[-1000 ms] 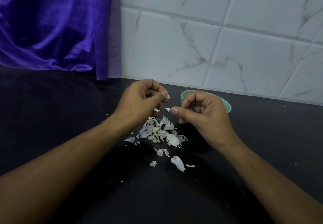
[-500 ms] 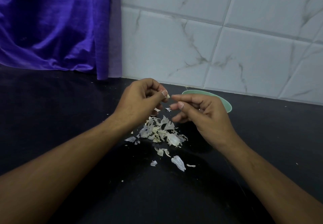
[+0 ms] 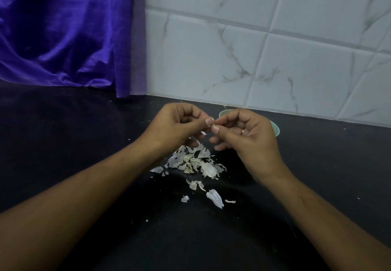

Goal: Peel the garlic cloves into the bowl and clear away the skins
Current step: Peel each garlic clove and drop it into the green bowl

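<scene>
Both hands meet fingertip to fingertip just above the middle of the view. The left hand [image 3: 175, 127] has its fingers curled and pinches a small pale garlic clove [image 3: 210, 123] between thumb and forefinger; most of the clove is hidden by the fingers. At three o'clock of it, the right hand [image 3: 247, 137] is also curled, its thumb and forefinger closed on the same clove, with a thin metal ring [image 3: 243, 131] on one finger. Behind the right hand, at twelve to one o'clock of it, stands a round pale-green bowl [image 3: 276, 128]; only parts of its rim show, and its inside cannot be seen. At six o'clock of the fingertips a loose heap of white papery garlic skins [image 3: 194, 163] lies on the black stone countertop [image 3: 84, 144], with a few stray skin pieces [image 3: 214, 198] further toward six o'clock. A shiny purple cloth [image 3: 63, 38] hangs at ten o'clock, beside a white marbled tile wall [image 3: 254, 59].
</scene>
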